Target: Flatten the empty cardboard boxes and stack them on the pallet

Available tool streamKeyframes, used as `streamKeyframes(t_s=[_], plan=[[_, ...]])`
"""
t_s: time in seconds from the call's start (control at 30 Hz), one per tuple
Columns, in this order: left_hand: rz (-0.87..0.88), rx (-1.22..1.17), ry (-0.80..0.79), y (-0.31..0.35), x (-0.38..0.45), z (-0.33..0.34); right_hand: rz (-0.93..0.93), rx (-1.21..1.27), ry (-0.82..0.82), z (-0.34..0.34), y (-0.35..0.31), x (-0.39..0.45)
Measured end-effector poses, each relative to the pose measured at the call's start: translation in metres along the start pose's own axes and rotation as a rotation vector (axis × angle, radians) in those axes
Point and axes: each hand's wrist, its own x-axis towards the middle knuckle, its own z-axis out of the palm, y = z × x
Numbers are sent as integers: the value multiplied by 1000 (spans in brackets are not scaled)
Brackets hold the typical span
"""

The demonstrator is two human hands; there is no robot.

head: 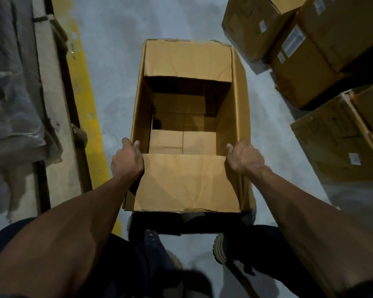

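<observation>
left hand [127,161] and right hand [244,158] grip the open, empty cardboard box [187,179].

Grey concrete floor [116,35]. Yellow painted line [85,100] runs along floor at left. Plastic-wrapped load [11,78] at far left, on cardboard sheet [52,117]. Sealed cartons with white labels [306,46] stacked at upper right, one more carton [340,145] just below them.

one open box [187,125], four closed boxes [310,61], two hands [127,162]
</observation>
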Motion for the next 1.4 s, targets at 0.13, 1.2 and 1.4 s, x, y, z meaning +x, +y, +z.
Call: streamKeyframes(t_s=[0.13,1.2,1.4], plan=[[-2,-14,-6,-1,3,3,121,94,23,10,-2,9],[833,355,-542,115,-22,-128,182,651,-168,-26,14,-7],[734,303,-776,108,-63,-132,169,578,-188,-23,12,-28]])
